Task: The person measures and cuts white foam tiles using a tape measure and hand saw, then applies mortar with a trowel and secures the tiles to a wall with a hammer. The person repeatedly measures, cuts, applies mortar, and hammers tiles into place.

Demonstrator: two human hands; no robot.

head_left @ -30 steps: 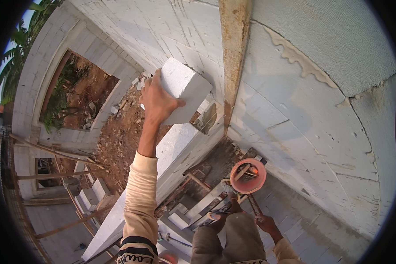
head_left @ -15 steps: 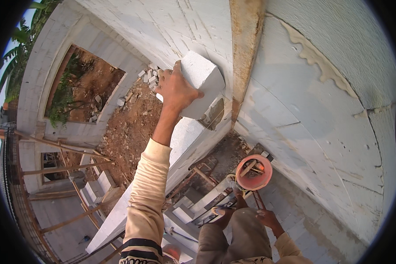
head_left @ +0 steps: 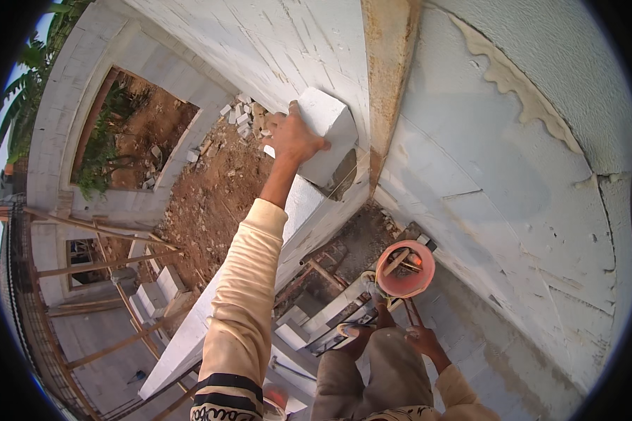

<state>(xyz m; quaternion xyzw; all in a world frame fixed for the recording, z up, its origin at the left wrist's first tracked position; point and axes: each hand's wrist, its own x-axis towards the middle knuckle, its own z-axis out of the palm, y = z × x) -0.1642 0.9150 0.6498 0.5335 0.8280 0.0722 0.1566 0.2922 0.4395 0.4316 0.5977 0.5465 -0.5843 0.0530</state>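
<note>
My left hand grips a white lightweight concrete block from its left side, fingers over the far edge and thumb across the near face. The block sits at the end of the half-height block wall, close against the tall white wall and beside the upright post. Grey mortar shows at its lower right; its underside is hidden. Low on the right, my right hand is curled next to thin reddish bars, below an orange bucket with tools in it. What its fingers hold is unclear.
My legs and sandalled feet are below, among stacked blocks and planks. To the left, wooden poles cross before another wall with a window opening. Rubble lies on the reddish ground.
The block, in my left hand, has come down slightly and turned a little, and less of the grey mortar beneath shows. My left forearm has shifted right. The right hand has barely moved.
</note>
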